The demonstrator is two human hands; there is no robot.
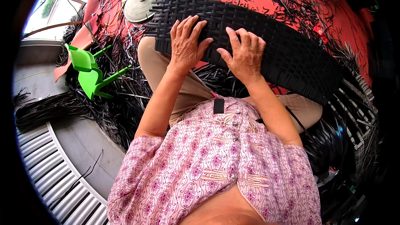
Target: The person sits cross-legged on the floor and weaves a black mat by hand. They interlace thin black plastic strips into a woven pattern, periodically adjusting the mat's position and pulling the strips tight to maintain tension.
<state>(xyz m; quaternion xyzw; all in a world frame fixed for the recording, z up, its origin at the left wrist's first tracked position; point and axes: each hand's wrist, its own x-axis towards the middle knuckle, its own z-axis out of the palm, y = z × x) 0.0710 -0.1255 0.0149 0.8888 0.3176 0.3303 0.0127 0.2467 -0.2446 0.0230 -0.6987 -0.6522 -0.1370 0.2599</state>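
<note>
Nearest, a pink patterned blouse (216, 166) and tan trousers (191, 87); across the lap lies a black woven panel (287, 46), closely plaited over all that shows, so the weave looks largely done, its far right end unclear. Left hand (186, 41) rests flat on the panel, fingers spread, gripping nothing; right hand (246, 54) likewise pressed open just beside it. Beyond: loose black strips (116, 108) heaped around, a green plastic chair (89, 71) tipped over, red floor (266, 4)

pink floral short-sleeved blouse (216, 158), beige trousers (191, 87), bare forearms.
</note>
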